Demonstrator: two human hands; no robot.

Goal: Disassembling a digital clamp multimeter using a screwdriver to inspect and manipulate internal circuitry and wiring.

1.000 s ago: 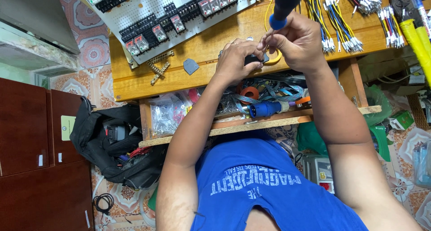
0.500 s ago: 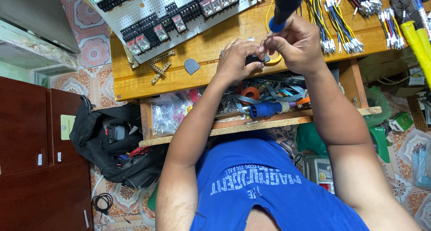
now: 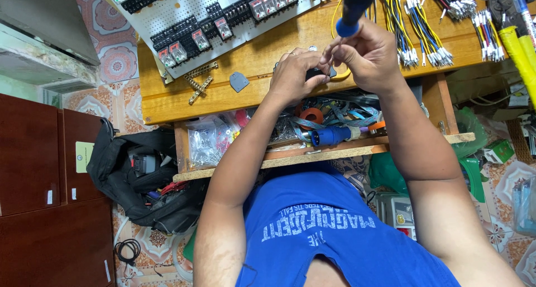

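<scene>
A: What's nearest the camera?

B: A blue shirt (image 3: pixel 335 237) fills the bottom centre, with both forearms reaching up the frame. Lower left, a black bag (image 3: pixel 142 181) lies on the tiled floor beside a dark red cabinet (image 3: pixel 39 181).

A: And further up?

B: A shelf (image 3: pixel 324 153) under the wooden counter (image 3: pixel 184 97) holds a blue plug (image 3: pixel 329 135), tape rolls and clear packets.

A: Where are the hands?

B: Top centre, together over the counter's edge. The left hand (image 3: pixel 293 75) has its fingers curled round a small black part (image 3: pixel 318 73), which sits between the two hands, just above a yellow wire (image 3: pixel 340 75). The right hand (image 3: pixel 371 55) has its fingers wrapped round a blue-handled screwdriver (image 3: pixel 357 5), the handle running off the top edge. Its fingertips meet the left hand's at the part; the tool's tip is hidden.

A: Beyond the hands?

B: Upper left, a white perforated panel (image 3: pixel 223 2) carrying rows of black relays, with brass brackets (image 3: pixel 198 83) and a grey tab (image 3: pixel 239 82) just below it. Upper right, bundles of cut wires (image 3: pixel 424 30) lie on the counter, with yellow tubing (image 3: pixel 519 52) at the right edge.
</scene>
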